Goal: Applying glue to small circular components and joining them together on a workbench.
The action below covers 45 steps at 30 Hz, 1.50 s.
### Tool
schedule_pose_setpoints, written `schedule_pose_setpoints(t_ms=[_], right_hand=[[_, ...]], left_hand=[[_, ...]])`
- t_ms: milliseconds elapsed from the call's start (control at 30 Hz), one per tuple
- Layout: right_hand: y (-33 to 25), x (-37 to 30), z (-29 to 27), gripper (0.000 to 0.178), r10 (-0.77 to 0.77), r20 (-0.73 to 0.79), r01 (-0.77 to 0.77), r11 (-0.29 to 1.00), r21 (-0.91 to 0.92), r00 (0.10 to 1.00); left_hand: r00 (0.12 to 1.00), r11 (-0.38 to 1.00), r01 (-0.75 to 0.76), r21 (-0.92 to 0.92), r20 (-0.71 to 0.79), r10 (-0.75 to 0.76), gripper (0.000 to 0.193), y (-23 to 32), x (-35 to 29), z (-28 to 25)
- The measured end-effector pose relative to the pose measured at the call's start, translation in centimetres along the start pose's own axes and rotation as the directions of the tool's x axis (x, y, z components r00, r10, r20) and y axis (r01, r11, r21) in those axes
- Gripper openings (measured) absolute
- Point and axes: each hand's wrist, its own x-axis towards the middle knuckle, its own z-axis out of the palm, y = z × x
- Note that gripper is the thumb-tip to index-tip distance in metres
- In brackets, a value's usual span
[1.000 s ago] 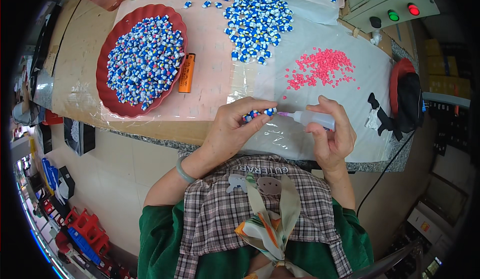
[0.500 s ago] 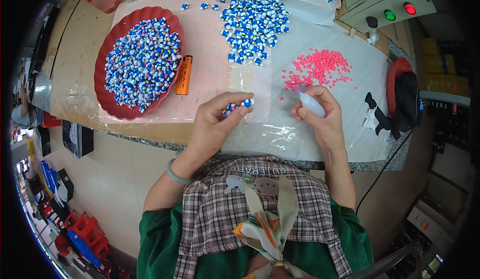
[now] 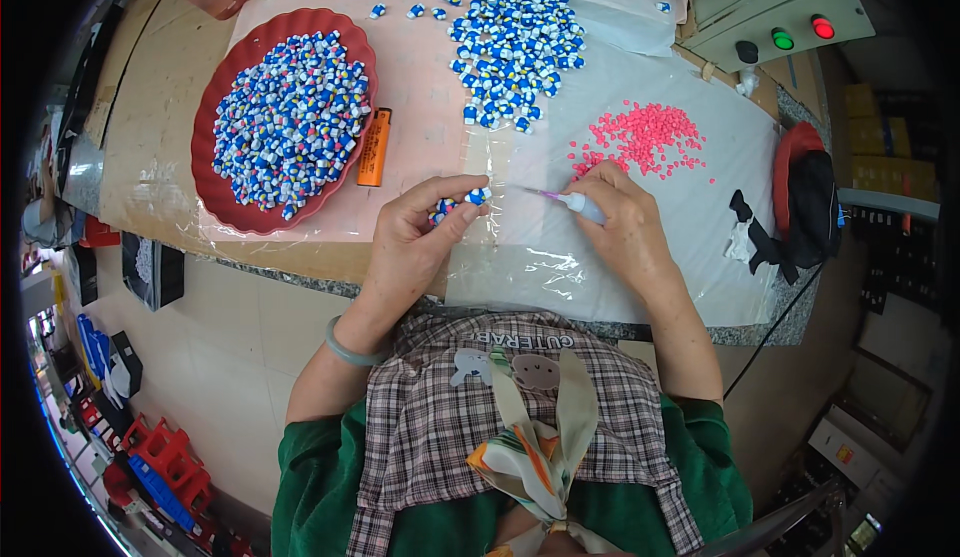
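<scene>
Pinched between the thumb and forefinger of my left hand (image 3: 412, 232) is a small blue-and-white piece (image 3: 479, 197), and a few more like it show inside the curled fingers. My right hand (image 3: 630, 225) is closed around a small whitish squeeze bottle (image 3: 586, 207) with a purple neck and a thin needle tip. That tip points left toward the held piece, with a gap between them. Beyond my right hand lies a scatter of tiny pink pieces (image 3: 657, 137). A large heap of blue-and-white pieces (image 3: 515, 52) spreads farther back.
A red scalloped tray (image 3: 205, 162) heaped with blue-and-white pieces stands at the left. Beside it lies an orange-and-black stick-shaped object (image 3: 373, 149). At the back right is a metal box (image 3: 800, 2) with green and red lights. A black pouch-like thing (image 3: 812, 207) sits on the right edge.
My right hand has turned the bottle so its tip points left, moving it away from the pink pieces. My left hand has shifted slightly left with its pieces.
</scene>
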Motion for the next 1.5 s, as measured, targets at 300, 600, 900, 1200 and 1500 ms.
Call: schedule_pose_setpoints(t_ms=[300,600,900,1200,1500], right_hand=[[-0.4,0.3,-0.7,0.027,0.007,0.129,0.010,0.991,-0.134,0.992],[0.5,-0.5,-0.2,0.016,0.007,-0.005,-0.005,0.952,0.307,1.000],[-2.3,-1.1,0.4,0.013,0.227,0.213,-0.300,0.482,0.823,0.950],[-2.3,-1.5,1.3,0.015,0.287,0.220,-0.342,0.504,0.793,0.933],[-2.7,-1.2,1.8,0.017,0.308,0.198,-0.354,0.615,0.705,0.930]], left_hand=[[0.999,0.999,-0.025,-0.019,-0.039,0.024,0.026,-0.3,-0.1,-0.5],[1.000,1.000,0.009,0.024,0.001,-0.009,0.027,-0.1,-0.3,0.2],[0.968,0.921,-0.232,0.312,0.168,0.186,0.025,-0.1,0.2,2.7],[0.948,0.866,-0.309,0.393,0.196,0.250,0.024,-0.2,0.2,3.3],[0.910,0.793,-0.413,0.447,0.220,0.350,0.029,-0.6,0.0,3.6]])
